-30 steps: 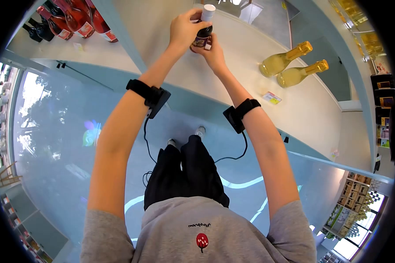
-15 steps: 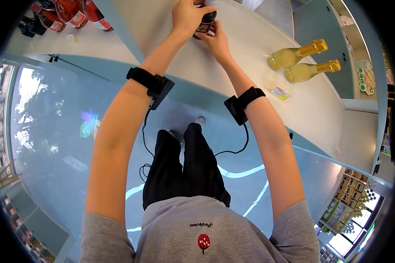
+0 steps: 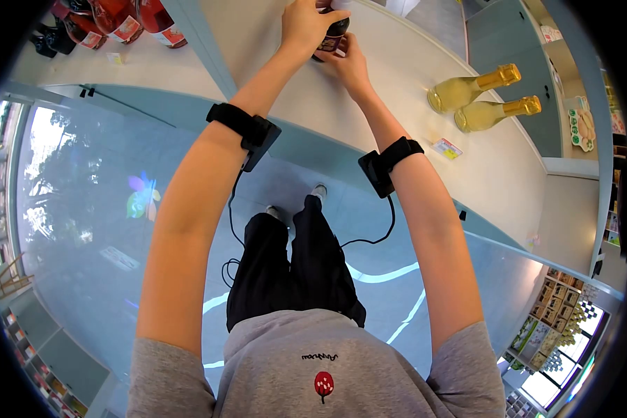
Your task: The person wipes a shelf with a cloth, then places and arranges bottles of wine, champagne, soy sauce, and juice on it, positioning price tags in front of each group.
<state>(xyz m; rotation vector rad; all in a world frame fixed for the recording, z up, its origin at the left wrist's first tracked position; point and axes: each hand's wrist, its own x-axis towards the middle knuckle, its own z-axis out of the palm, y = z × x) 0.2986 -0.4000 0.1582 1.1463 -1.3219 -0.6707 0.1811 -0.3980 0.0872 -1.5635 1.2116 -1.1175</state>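
A dark bottle (image 3: 338,29) with a printed label is held between my two hands at the top of the head view, over the pale counter (image 3: 390,83). My left hand (image 3: 306,28) is wrapped around its upper part, thumb across the front. Lower down, the fingers of my right hand (image 3: 350,64) close on the bottle near its base. The frame's top edge and my left hand hide part of it. Black straps with small boxes and cables sit on both forearms.
Two pale yellow bottles with gold foil necks (image 3: 491,111) stand right on the counter, behind a price tag (image 3: 446,148). Red bottles (image 3: 159,24) stand at upper left, beyond a grey-blue upright panel (image 3: 200,45). Cabinets (image 3: 512,70) are at upper right.
Both hands and the dark bottle have shifted slightly to the right in view. The grip looks the same.
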